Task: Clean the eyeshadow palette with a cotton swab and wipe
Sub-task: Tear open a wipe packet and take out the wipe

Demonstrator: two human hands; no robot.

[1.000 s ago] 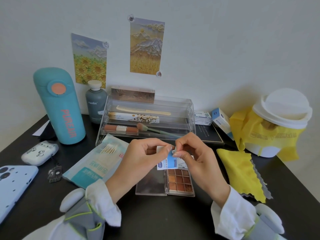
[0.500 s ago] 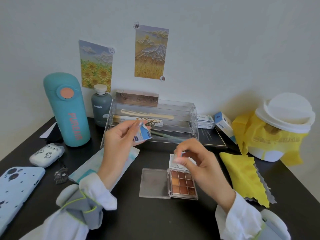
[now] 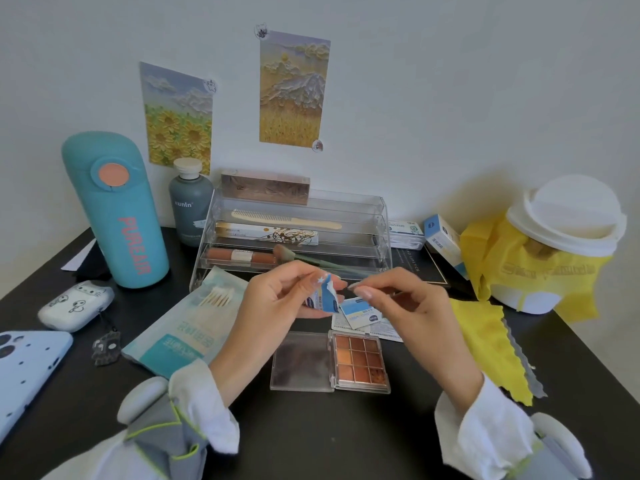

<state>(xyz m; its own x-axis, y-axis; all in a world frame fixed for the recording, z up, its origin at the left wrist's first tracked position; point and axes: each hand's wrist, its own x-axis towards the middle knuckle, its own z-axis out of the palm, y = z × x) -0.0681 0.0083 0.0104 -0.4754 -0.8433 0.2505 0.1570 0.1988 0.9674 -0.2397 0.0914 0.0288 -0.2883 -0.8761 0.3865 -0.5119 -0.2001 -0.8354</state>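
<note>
Torn wipe packet [image 3: 325,299] — pinched in left hand [image 3: 277,299] fingers [image 3: 304,275], above palette [image 3: 358,362].

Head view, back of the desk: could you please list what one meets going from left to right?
Tall teal plastic flask → grey bottle with white cap → clear acrylic tiered organiser → small blue-and-white carton → white round bin with yellow liner bag.

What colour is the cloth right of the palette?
Yellow cloth, with a grey underside edge; head view.
</note>
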